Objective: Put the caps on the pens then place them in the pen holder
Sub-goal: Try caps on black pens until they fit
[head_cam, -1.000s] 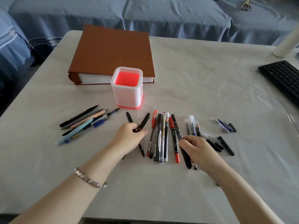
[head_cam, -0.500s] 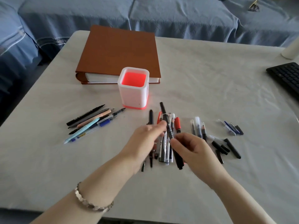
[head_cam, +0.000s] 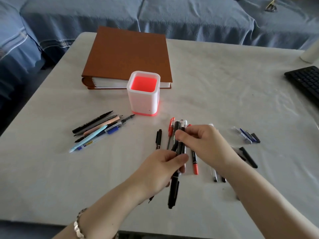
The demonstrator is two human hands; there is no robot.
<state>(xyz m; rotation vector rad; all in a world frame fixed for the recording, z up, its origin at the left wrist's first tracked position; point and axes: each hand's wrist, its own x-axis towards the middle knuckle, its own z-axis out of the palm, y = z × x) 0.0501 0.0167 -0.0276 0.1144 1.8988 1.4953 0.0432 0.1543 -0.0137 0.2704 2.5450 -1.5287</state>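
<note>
One pen holder (head_cam: 143, 102); left hand (head_cam: 162, 171), right hand (head_cam: 205, 144) pinch one black pen (head_cam: 173, 192).

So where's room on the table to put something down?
The widest bare patch lies between the pen holder, binder and keyboard. Another at the near edge, left of the left hand. Crowded: in front of the holder, with loose pens, caps and the right hand; both hands grip a black pen.

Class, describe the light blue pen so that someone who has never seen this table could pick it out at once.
Find the brown binder; just in front of it stands the white pen holder with its red inside. Left of the holder lies a fan of pens. The light blue pen is the only pale blue barrel among black, grey, peach and clear ones.
</note>
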